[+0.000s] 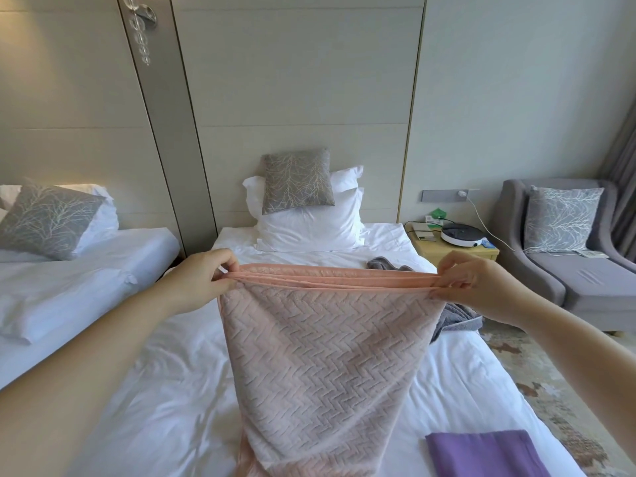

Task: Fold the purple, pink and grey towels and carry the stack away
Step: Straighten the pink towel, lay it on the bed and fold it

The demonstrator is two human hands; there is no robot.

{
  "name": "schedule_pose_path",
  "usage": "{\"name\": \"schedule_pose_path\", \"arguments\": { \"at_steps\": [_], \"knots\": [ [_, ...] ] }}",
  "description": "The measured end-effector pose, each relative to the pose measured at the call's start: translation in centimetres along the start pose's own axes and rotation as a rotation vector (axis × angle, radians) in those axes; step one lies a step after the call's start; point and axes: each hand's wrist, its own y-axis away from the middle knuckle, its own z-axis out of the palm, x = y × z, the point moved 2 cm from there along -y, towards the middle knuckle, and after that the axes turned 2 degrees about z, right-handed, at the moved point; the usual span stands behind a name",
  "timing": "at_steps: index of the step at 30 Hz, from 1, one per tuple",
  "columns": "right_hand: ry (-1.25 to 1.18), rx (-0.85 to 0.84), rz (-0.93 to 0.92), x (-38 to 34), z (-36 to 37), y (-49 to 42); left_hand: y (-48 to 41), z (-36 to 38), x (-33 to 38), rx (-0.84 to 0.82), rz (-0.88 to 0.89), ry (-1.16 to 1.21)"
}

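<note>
You are pinching with your left hand (203, 277) and right hand (471, 284) the doubled top edge of the pink herringbone-textured plush towel (323, 366), mid-frame. Upper right of it, the crumpled grey towel (457, 316) is lying unfolded. Lower right, the folded purple towel (485, 454) is lying finished.

hotel bedroom | twin beds (241, 373) | padded wall panels (296, 80) | armchair (564, 256)
</note>
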Motion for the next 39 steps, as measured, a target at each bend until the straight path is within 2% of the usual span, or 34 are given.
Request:
{"name": "schedule_pose_path", "arguments": {
  "at_steps": [3,6,8,12,15,21,25,28,32,34,37,39],
  "knots": [
    [-0.027,-0.020,-0.009,-0.4,-0.4,-0.1,0.1,-0.5,0.3,-0.020,0.056,-0.079],
    [0.125,-0.057,-0.135,-1.5,-1.2,-0.6,-0.5,-1.9,0.3,0.040,0.079,-0.089],
    [0.214,-0.039,-0.214,-2.5,-2.0,-1.2,-1.2,-3.2,0.2,0.099,0.077,-0.084],
    [0.241,0.033,-0.219,-3.7,-4.0,-2.8,-2.6,-5.4,0.4,0.152,0.072,-0.056],
    [0.153,0.076,-0.152,-4.2,-5.7,-4.3,-3.4,-7.3,0.7,0.203,0.072,-0.075],
    [-0.188,0.181,0.055,-5.0,-8.1,-8.1,-5.5,-10.9,1.4,0.324,0.076,-0.048],
    [-0.197,0.169,0.121,-5.0,-6.6,-10.7,-6.5,-10.6,0.5,0.263,-0.007,0.013],
    [-0.115,0.133,0.177,-4.5,-4.5,-12.8,-8.1,-9.1,-0.6,0.289,-0.075,0.009],
    [-0.213,0.163,0.293,-3.7,-2.5,-16.6,-11.5,-6.6,-2.2,0.289,-0.250,0.364],
    [-0.196,0.150,0.316,-3.3,-2.0,-19.1,-14.0,-6.0,-3.0,0.316,-0.298,0.432],
    [-0.153,0.227,0.292,-3.0,-2.3,-23.0,-18.2,-6.7,-3.3,0.428,-0.267,0.321],
    [-0.246,0.308,0.271,-3.1,-3.4,-25.0,-20.4,-8.4,-2.8,0.509,-0.215,0.261]
  ]
}}
